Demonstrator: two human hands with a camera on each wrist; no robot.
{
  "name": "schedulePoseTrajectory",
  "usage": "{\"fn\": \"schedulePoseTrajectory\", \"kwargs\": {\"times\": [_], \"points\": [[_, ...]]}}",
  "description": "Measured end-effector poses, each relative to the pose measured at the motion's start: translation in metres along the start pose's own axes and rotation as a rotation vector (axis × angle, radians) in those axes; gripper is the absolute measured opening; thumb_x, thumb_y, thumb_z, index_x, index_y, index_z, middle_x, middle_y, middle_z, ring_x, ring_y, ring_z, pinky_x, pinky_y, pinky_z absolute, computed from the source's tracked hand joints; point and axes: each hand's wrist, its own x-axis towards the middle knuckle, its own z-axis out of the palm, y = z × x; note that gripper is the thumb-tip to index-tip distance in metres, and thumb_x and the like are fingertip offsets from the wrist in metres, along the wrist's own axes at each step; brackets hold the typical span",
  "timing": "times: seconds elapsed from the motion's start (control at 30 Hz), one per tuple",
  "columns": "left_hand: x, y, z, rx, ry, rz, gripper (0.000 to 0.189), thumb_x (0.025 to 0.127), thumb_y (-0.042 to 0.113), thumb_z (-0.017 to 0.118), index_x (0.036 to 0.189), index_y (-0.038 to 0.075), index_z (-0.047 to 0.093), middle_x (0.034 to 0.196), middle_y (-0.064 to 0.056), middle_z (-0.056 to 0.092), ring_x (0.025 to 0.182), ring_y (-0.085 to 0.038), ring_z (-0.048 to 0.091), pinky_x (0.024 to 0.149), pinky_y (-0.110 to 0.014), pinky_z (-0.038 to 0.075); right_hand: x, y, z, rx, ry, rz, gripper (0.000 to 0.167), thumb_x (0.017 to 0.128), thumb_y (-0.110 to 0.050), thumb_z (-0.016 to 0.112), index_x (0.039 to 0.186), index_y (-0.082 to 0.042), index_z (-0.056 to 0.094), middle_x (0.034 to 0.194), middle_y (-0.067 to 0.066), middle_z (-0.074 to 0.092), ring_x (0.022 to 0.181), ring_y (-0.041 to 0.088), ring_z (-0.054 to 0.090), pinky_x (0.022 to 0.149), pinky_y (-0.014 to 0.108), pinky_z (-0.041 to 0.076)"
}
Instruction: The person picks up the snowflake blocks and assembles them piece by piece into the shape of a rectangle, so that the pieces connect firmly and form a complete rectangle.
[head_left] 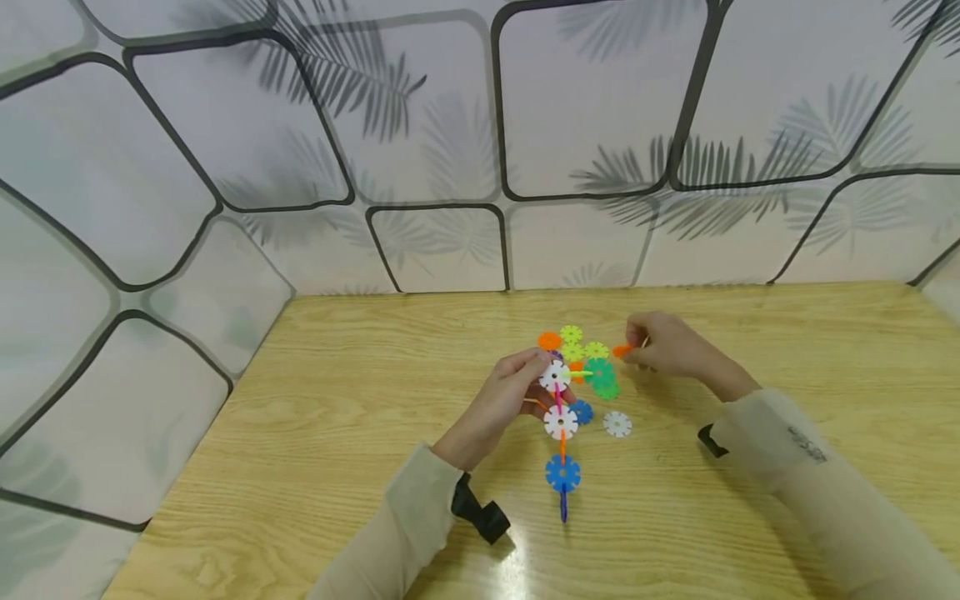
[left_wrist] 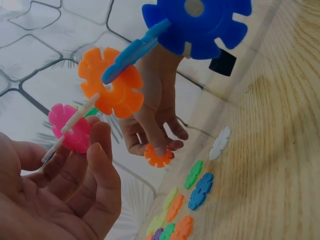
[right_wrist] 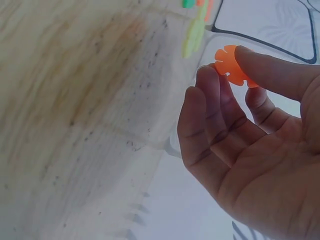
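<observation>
My left hand point(head_left: 491, 408) holds the upper part of a chain of slotted plastic snowflake discs point(head_left: 561, 422), fingers around its white and pink pieces. Down from there the chain runs through an orange disc point(left_wrist: 112, 95) to a dark blue disc point(left_wrist: 217, 27) at the near end. A yellow-green disc seen edge-on and a green disc point(head_left: 598, 372) branch off to the right. Between thumb and fingers of my right hand point(head_left: 667, 346) is a single orange snowflake disc point(right_wrist: 227, 62), held apart from the chain, to its right.
On the wooden table point(head_left: 337, 433) lie several loose discs under and behind the chain, among them a white disc point(head_left: 618, 424), a blue disc point(left_wrist: 201, 191), a yellow-green disc point(head_left: 572, 334) and an orange disc point(head_left: 549, 341). A leaf-patterned wall point(head_left: 442, 242) borders the table's far edge.
</observation>
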Motion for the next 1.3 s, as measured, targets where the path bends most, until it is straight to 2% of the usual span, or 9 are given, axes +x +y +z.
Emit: {"fn": "schedulePoseTrajectory", "kwargs": {"times": [0.17,0.43,0.9,1.07,1.3], "points": [[0.000,0.000,0.001,0.000,0.003,-0.009,0.032,0.112,0.023,0.037,0.109,-0.001,0.059,0.085,-0.003,0.072,0.068,-0.012,0.061,0.063,-0.025,0.051,-0.006,-0.003,-0.003,0.066,-0.006,0.009,0.022,0.094,0.001,0.067,0.083,-0.003,0.049,0.078,0.009,0.057,0.067,0.024,0.061,0.059,0.038,0.053],[0.000,0.001,0.000,0.000,0.003,-0.016,0.029,0.111,0.022,0.038,0.106,0.001,0.059,0.084,-0.001,0.071,0.068,-0.012,0.060,0.064,-0.025,0.051,-0.015,-0.008,-0.007,0.131,0.010,0.011,0.021,0.096,-0.002,0.067,0.085,-0.003,0.049,0.079,0.010,0.062,0.072,0.027,0.063,0.066,0.040,0.057],[-0.001,0.001,0.001,-0.007,0.012,-0.014,0.029,0.112,0.022,0.037,0.103,0.004,0.059,0.083,-0.001,0.071,0.067,-0.012,0.060,0.063,-0.025,0.051,-0.031,-0.016,-0.008,0.198,0.039,-0.012,0.018,0.095,-0.001,0.068,0.088,-0.001,0.051,0.078,0.009,0.062,0.072,0.030,0.062,0.064,0.038,0.057],[-0.001,0.001,0.001,-0.010,0.005,-0.012,0.030,0.112,0.022,0.037,0.105,0.003,0.059,0.083,-0.001,0.071,0.067,-0.011,0.060,0.063,-0.024,0.051,-0.034,-0.017,-0.007,0.230,0.040,-0.039,0.018,0.096,0.000,0.067,0.088,-0.001,0.051,0.079,0.010,0.063,0.070,0.028,0.064,0.064,0.038,0.057],[-0.002,0.001,0.000,0.010,0.006,-0.012,0.031,0.112,0.024,0.039,0.099,0.005,0.059,0.084,-0.001,0.072,0.069,-0.012,0.059,0.066,-0.026,0.050,-0.039,-0.020,-0.006,0.291,0.047,-0.081,0.016,0.095,0.004,0.065,0.087,0.001,0.051,0.080,0.013,0.064,0.069,0.024,0.064,0.063,0.035,0.057]]}}
